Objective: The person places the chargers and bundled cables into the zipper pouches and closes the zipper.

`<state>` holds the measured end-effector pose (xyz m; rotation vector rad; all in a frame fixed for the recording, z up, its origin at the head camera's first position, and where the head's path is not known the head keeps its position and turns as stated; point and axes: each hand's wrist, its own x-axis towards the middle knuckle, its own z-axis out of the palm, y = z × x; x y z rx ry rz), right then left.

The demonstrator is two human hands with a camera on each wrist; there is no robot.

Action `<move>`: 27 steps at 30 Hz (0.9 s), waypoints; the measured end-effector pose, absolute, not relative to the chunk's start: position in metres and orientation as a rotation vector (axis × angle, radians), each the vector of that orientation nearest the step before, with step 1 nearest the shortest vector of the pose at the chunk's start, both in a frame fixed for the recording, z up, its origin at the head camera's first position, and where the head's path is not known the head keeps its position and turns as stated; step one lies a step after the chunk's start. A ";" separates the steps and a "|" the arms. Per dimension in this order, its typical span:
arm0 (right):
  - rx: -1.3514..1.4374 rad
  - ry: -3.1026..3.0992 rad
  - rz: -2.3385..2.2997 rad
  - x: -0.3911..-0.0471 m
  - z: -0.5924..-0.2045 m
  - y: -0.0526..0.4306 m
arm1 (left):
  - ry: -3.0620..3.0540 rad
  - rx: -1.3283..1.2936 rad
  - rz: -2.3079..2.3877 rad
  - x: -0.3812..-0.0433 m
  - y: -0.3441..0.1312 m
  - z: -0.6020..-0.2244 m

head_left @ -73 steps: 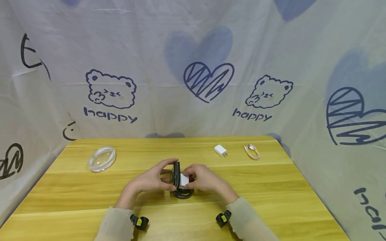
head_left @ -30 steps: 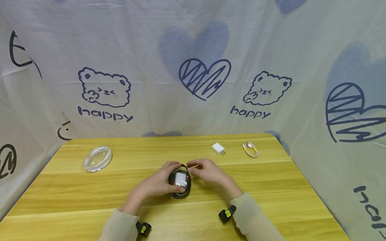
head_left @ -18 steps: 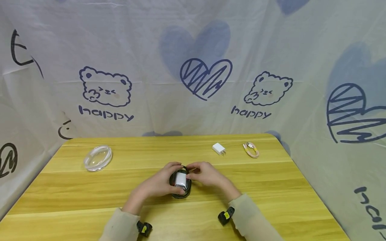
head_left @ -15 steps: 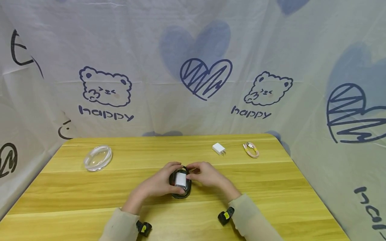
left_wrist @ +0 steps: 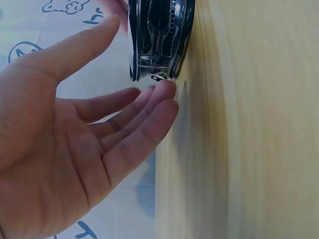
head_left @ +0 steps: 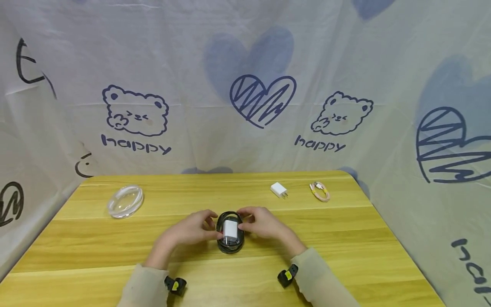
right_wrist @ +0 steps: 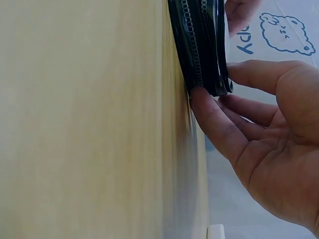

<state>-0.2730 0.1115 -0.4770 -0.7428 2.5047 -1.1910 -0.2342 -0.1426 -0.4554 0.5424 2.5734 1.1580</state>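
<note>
Item 1: one black zip case (head_left: 231, 250), oval, lying on the table (head_left: 345, 247) between the two hands. We record a white block (head_left: 230, 228) within its outline and zip teeth along the sides, as the wrist views show.

Item 2: one left hand (head_left: 193, 228), at the left side of the case. We note its fingers loosely bent and gripping nothing, the thumb standing apart from the forefinger; fingertips lie at the case's edge, contact uncertain.

Item 3: one right hand (head_left: 262, 222), pinching the right edge of the case between thumb and fingers.

Item 4: one clear round case (head_left: 140, 199) with a whitish rim, at the table's far left.

Item 5: one white charger (head_left: 278, 189), metal prongs showing, far right of centre.

Item 6: one pink coiled cable (head_left: 319, 185) with yellow ties, right of the charger and apart from it.

Item 7: one pale printed cloth (head_left: 192, 64) behind, bearing bears, hearts and "happy".
</note>
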 end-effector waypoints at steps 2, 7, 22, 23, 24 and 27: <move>-0.733 2.498 -1.187 -0.272 -0.477 0.112 | 2.557 0.530 1.149 -0.234 -0.142 -0.456; -0.740 2.499 -1.177 -0.271 -0.475 0.112 | 2.549 0.515 1.150 -0.234 -0.137 -0.458; -0.772 2.494 -1.228 -0.271 -0.469 0.118 | 2.488 0.637 1.193 -0.238 -0.134 -0.466; -0.761 2.497 -1.223 -0.271 -0.469 0.118 | 2.475 0.646 1.201 -0.237 -0.134 -0.466; -0.758 2.498 -1.219 -0.271 -0.469 0.118 | 2.464 0.653 1.210 -0.237 -0.133 -0.466; -0.756 2.503 -1.194 -0.271 -0.469 0.118 | 2.451 0.667 1.214 -0.235 -0.132 -0.466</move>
